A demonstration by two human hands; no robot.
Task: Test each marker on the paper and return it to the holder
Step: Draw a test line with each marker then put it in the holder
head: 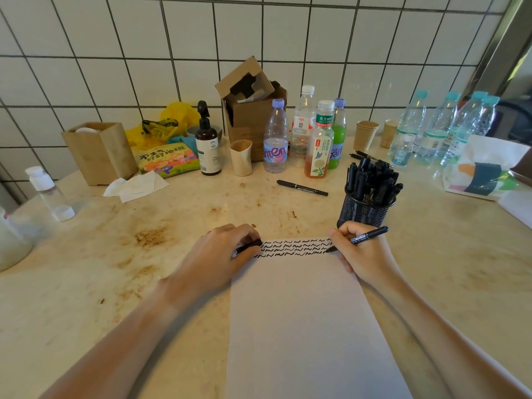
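Note:
A white sheet of paper (299, 318) lies on the table in front of me, with rows of black squiggles along its top edge. My right hand (359, 254) grips a black marker (368, 235) with its tip touching the paper at the right end of the squiggles. My left hand (221, 254) rests on the paper's top left corner and is closed on a black marker cap (250, 245). A black mesh holder (363, 208) full of black markers stands just behind my right hand. Another capped black marker (302, 187) lies loose on the table beyond the paper.
Behind the paper stand several drink bottles (319, 142), a brown pump bottle (207, 142), a cardboard box (250, 110) and paper cups (365, 135). Water bottles (440, 128) and a bag (483, 168) sit at the right. A wooden box (99, 151), tissue (135, 185) and clear bottle (49, 194) are at the left.

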